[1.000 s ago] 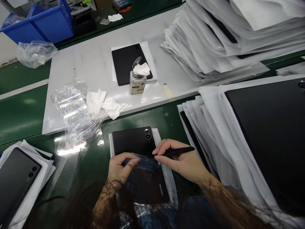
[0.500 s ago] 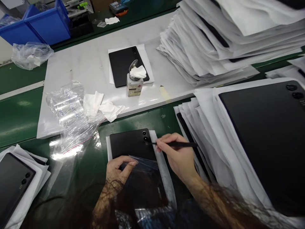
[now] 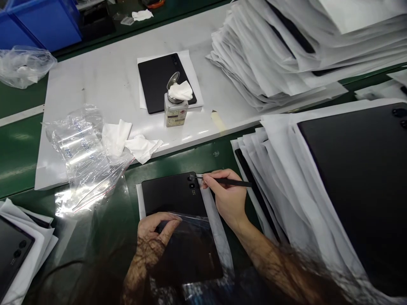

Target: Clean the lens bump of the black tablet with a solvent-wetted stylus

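A black tablet (image 3: 171, 195) lies on a white foam sheet (image 3: 216, 224) on the green mat, with its camera lenses (image 3: 191, 178) at the top right. Clear plastic film (image 3: 187, 250) covers its lower half. My left hand (image 3: 155, 233) rests at the film's upper edge and pinches it. My right hand (image 3: 227, 195) grips a slim black pen-like tool (image 3: 232, 182), whose thin tip reaches the upper lens. Part of the tablet's lower half lies dark under the film and my left hand.
A white board (image 3: 95, 101) holds another black tablet (image 3: 155, 80), a metal-lidded bottle (image 3: 176, 111), white wipes (image 3: 141, 148) and a plastic bag (image 3: 82, 144). Tall stacks of white-wrapped tablets (image 3: 318, 169) rise on the right. Blue bins (image 3: 44, 21) stand at the far left.
My right hand has moved up and left, bringing the tool's tip from the tablet's edge onto the upper lens. My left hand stays on the film. The whole view has shifted slightly.
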The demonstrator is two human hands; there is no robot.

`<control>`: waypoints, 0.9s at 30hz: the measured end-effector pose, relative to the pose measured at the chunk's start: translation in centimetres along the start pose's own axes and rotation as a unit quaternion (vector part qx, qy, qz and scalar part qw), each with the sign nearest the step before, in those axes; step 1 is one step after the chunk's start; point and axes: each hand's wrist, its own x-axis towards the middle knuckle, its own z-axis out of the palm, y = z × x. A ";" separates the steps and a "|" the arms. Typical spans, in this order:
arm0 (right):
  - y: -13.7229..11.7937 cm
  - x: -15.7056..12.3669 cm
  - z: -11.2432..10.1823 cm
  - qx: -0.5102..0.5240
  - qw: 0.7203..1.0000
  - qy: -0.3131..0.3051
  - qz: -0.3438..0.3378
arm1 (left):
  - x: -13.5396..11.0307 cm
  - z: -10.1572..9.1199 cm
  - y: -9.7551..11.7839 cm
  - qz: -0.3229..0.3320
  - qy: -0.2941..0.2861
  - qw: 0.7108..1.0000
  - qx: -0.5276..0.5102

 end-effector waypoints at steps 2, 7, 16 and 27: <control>0.3 0.2 -0.1 0.010 1.000 0.017 -0.011 | -0.1 -0.1 -0.1 -0.001 -0.003 1.000 0.015; 0.3 0.1 -0.2 0.011 0.999 0.016 -0.028 | -0.3 -0.2 -0.3 0.024 -0.001 0.997 0.079; 0.3 -0.2 -0.3 0.012 0.999 0.009 -0.043 | 0.0 -0.1 0.1 0.078 0.002 0.990 0.114; 0.1 -1.8 -1.3 0.010 0.996 -0.005 -0.091 | -0.1 0.1 -0.3 0.128 0.024 0.978 0.161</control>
